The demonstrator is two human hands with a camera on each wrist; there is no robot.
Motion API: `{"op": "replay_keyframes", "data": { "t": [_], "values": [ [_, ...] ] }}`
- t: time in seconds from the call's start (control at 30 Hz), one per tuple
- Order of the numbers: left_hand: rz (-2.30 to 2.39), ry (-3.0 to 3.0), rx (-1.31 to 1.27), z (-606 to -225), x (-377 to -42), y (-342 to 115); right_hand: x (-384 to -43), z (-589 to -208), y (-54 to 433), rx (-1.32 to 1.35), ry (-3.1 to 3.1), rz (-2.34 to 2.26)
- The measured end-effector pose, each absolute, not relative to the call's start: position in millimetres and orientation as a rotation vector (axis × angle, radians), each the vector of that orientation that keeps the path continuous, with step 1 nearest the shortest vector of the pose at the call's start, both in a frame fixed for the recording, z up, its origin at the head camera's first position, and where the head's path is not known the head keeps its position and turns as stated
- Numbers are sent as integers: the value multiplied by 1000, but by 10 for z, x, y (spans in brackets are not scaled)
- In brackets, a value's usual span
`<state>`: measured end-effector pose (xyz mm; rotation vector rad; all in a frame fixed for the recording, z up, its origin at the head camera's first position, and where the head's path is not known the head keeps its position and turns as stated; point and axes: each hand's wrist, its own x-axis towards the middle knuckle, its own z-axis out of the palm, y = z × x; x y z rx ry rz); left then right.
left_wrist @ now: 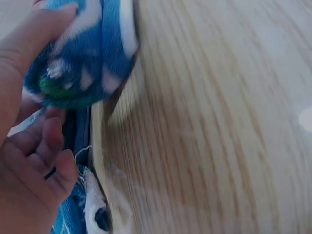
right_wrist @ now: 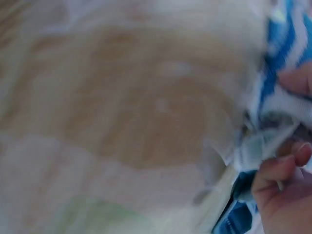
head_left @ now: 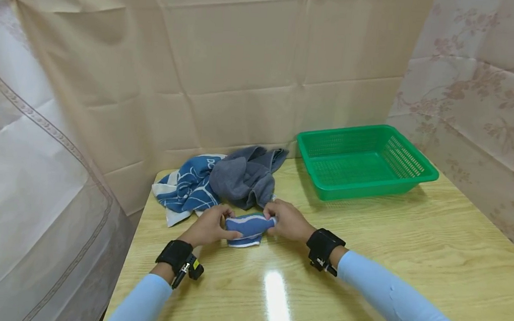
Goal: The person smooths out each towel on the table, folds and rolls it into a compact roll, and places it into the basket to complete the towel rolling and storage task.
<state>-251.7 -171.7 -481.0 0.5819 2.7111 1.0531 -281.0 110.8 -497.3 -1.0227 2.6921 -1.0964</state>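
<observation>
Between the two hands is a small blue-and-white striped towel [head_left: 250,225], rolled up, with a flap hanging on its near side. My left hand [head_left: 209,225] grips the left end, thumb on the near face. In the left wrist view the towel's rolled end [left_wrist: 73,83] shows a bit of green, and the last fingers curl below it. My right hand [head_left: 289,221] pinches the right end between thumb and fingers. The right wrist view, blurred, has the towel [right_wrist: 287,53] at its right edge beside that hand's thumb.
Right behind the hands lie a crumpled grey towel [head_left: 243,174] and a blue towel with white patterning [head_left: 194,183]. A green plastic basket [head_left: 371,191] stands at the back right of the wooden table [head_left: 341,295]. Cloth sheets [head_left: 246,55] hang behind and at both sides.
</observation>
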Motion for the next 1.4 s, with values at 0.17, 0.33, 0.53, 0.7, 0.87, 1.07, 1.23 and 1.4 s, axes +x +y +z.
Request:
{"op": "replay_keyframes", "data": {
  "t": [0.17, 0.33, 0.53, 0.7, 0.87, 1.07, 1.23, 1.4],
  "values": [
    [1062, 2725, 603, -4808, -2509, -1692, -2800, -4992, 1178, -1091, 2733, -1042],
    [1132, 2636, 642, -4819, -2493, -1714, -2852, -4918, 1199, -1098, 2522, -1135],
    [1208, 2546, 623, -4855, -2487, -1792, -2883, -4856, 1158, -925, 2468, -1172],
    [1264, 2450, 526, -4907, -2501, -1877, -2892, -4823, 1125, -912, 2479, -1123],
    [1183, 2442, 514, -4895, -2544, -1874, -2906, -4830, 1136, -892, 2467, -1090],
    [1098, 2504, 547, -4863, -2507, -1816, -2870, -4845, 1141, -941, 2377, -1163],
    [1057, 2564, 634, -4853, -2475, -1770, -2845, -4863, 1100, -1089, 2466, -1096],
    [1072, 2595, 723, -4881, -2474, -1752, -2821, -4910, 1062, -1208, 2614, -941]
  ]
}}
